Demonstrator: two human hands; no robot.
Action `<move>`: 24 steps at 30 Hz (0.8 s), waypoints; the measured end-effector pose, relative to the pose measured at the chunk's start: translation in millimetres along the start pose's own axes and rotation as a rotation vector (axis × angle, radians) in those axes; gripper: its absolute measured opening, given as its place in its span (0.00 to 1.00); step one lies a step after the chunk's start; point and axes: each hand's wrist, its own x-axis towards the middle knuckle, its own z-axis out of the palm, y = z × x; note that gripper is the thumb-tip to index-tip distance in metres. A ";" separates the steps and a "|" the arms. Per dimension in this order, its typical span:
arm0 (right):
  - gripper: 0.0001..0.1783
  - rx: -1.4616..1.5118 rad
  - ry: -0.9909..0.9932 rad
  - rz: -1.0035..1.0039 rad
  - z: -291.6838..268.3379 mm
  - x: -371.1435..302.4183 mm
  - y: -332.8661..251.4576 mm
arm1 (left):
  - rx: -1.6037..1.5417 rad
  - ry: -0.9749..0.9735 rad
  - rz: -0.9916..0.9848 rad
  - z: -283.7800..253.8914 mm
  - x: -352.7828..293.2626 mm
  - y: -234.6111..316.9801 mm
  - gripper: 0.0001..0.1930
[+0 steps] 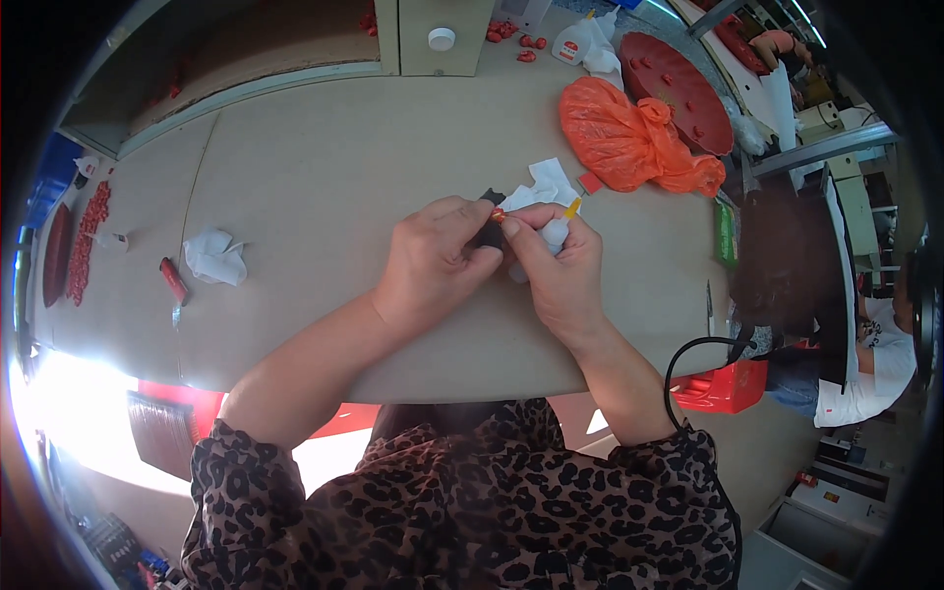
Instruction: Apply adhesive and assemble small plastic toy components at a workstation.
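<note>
Head: my left hand (433,258) grips black item (486,236), right hand (567,285) a bottle (554,235); red piece (499,214) seemingly midway, others (90,236) at nine o'clock.

Tabletop (305,206) passable left of hands (433,261) (562,280); orange bag (612,133) blocks far right; shadowed recess (256,54) apparently open.

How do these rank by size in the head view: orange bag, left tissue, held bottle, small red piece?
1. Orange bag
2. Left tissue or held bottle: unsure, the right hand partly covers the bottle
3. Small red piece
</note>
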 end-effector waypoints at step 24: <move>0.06 0.107 0.025 0.054 -4.8 -0.5 -12.0 | -0.656 -0.104 -0.319 3.0 0.5 -7.4 0.14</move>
